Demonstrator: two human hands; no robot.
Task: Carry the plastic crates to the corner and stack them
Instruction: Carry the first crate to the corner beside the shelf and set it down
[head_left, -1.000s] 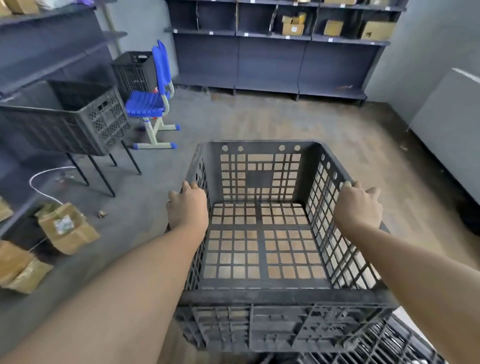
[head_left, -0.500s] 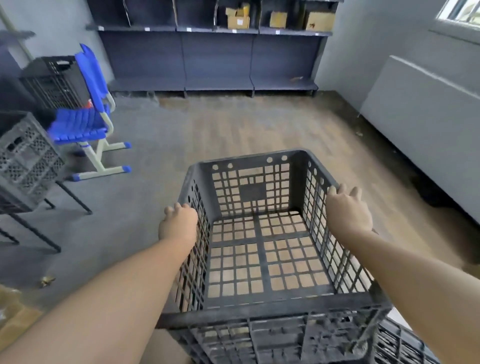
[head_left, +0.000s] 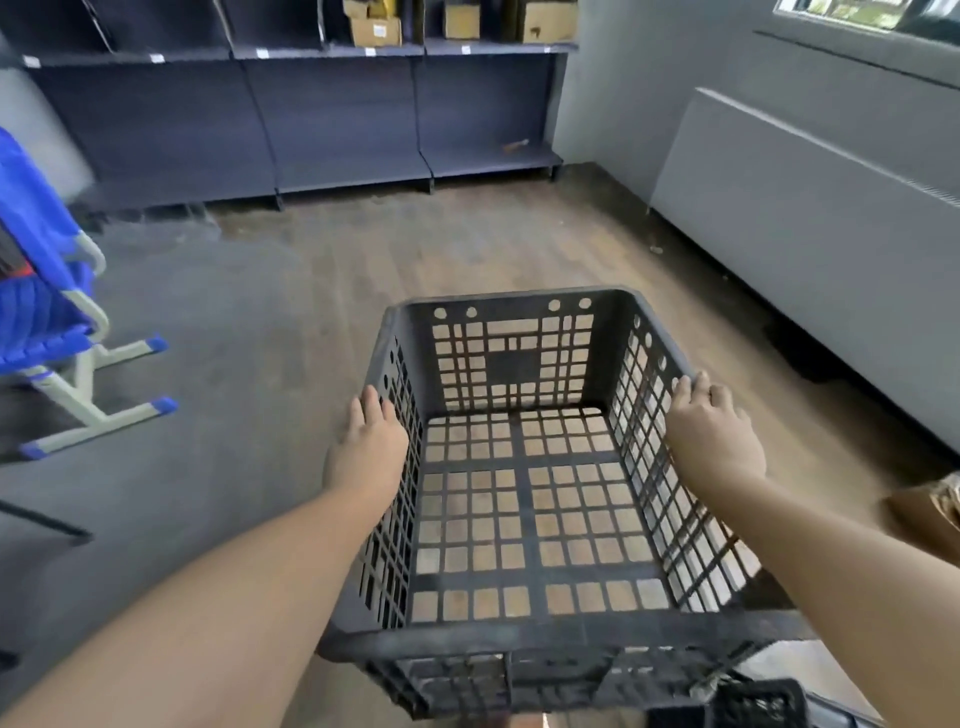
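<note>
- The black plastic crate (head_left: 524, 499) hangs between the two hands, above the floor (head_left: 260, 322), its open top facing up.
- The left hand (head_left: 370, 448) grips the left wall's rim; the right hand (head_left: 712, 432) curls over the right rim, fingers hooked on the edge.
- Empty and made of lattice walls, it is probably light and stiff, though bulky.
- The opposite rims look like the best hold: even grip, no tilt.
- The corner lies ahead of the hands, beyond the crate.
</note>
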